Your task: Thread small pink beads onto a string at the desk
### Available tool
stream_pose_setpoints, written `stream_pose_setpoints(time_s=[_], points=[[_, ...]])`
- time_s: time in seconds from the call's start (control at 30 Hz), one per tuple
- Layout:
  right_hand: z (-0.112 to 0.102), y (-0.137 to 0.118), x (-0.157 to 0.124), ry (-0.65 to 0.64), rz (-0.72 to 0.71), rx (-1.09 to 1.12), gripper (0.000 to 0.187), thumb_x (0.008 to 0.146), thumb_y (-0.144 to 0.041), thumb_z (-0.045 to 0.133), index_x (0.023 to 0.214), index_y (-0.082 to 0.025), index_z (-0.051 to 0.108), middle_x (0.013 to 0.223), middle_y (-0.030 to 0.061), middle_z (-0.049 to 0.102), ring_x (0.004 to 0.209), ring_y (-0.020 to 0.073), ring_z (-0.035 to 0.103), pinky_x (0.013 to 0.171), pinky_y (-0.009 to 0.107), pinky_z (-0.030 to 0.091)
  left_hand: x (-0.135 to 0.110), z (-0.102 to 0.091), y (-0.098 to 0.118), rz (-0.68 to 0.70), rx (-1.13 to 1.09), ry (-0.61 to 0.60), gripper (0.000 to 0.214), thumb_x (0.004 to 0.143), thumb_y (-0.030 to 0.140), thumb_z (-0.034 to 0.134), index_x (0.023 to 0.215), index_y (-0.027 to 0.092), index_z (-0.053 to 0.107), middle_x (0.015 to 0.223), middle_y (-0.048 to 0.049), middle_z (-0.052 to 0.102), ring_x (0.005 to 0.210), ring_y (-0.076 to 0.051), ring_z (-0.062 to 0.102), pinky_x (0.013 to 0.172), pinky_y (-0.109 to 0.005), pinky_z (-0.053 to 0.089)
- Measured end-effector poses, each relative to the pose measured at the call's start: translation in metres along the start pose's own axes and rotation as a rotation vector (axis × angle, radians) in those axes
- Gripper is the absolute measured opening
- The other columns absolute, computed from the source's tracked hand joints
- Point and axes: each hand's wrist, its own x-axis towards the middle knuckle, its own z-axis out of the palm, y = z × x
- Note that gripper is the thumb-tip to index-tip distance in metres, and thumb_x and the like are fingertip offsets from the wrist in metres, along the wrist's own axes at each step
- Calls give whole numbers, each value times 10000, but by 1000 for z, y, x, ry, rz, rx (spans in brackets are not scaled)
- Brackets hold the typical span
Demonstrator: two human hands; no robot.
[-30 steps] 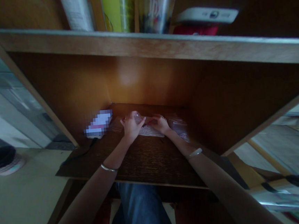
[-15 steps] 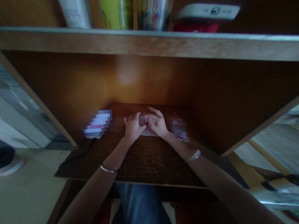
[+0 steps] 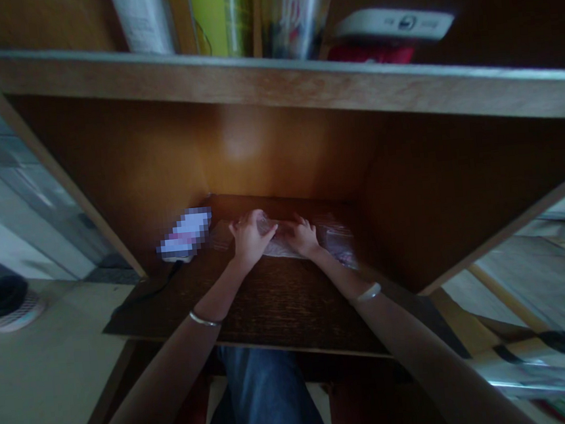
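Observation:
My left hand (image 3: 251, 240) curls round a small, clear, roundish thing (image 3: 262, 224), its thumb out to the right; I cannot make out what kind of thing it is. A crumpled clear plastic bag (image 3: 279, 246) lies flat on the dark wooden desk (image 3: 270, 299), below and between my hands. Over the bag's right part is my right hand (image 3: 303, 238), fingers bent down and closed; whatever is at their tips is hidden. Another clear plastic bag (image 3: 339, 243), with small dark bits in it, lies just right of my right hand.
A lit phone (image 3: 185, 235), its screen blurred out, leans at the desk's left side with a dark cable (image 3: 146, 293). Above runs a shelf edge (image 3: 271, 84) with containers and a white box (image 3: 395, 24). Side panels enclose the desk left and right.
My right hand has drawn away from the small clear thing by my left hand and moved down to the right onto the bag. My left hand stays almost in place, its thumb spread wider.

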Motion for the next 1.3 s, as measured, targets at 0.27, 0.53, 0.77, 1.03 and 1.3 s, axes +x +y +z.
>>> stream_pose_setpoints(time_s=[0.27, 0.53, 0.77, 1.03, 1.3], points=[[-2, -1, -2, -19, -40, -46, 370, 868, -436, 518, 1210, -318, 596, 1428, 99, 423, 1277, 318, 404, 991, 557, 328, 0, 0, 0, -8, -15, 10, 327, 778, 405, 650, 1053, 255, 556, 1067, -28, 681, 1084, -259, 567, 996, -446, 276], [-6, 2, -3, 83, -50, -186, 355, 835, -500, 544, 961, -202, 690, 1131, 127, 597, 1082, 291, 509, 903, 460, 379, 0, 1, -1, 9, -21, 28, 329, 780, 396, 654, 1054, 246, 549, 1058, -34, 680, 1067, -268, 572, 995, -461, 278], [-2, 4, -1, 196, -159, -96, 199, 855, -329, 555, 807, -225, 717, 1094, 66, 644, 1033, 264, 519, 887, 447, 354, -1, 0, 1, 36, 28, -35, 316, 776, 388, 657, 1035, 238, 555, 1066, -44, 670, 1064, -267, 565, 964, -452, 292], [-7, -3, -6, 502, -314, 223, 247, 875, -409, 539, 928, -247, 718, 1126, 54, 632, 1030, 225, 544, 904, 400, 388, -3, -4, 5, 110, 99, -156, 332, 767, 331, 653, 1058, 217, 540, 1081, -73, 661, 1064, -276, 563, 942, -446, 302], [7, 3, 2, 247, -302, 156, 304, 893, -286, 481, 1129, -237, 666, 1283, 73, 571, 1183, 240, 504, 1002, 422, 388, -1, 1, 0, 41, 20, -39, 274, 783, 393, 632, 1000, 238, 570, 1043, -38, 677, 1028, -271, 584, 939, -447, 309]])
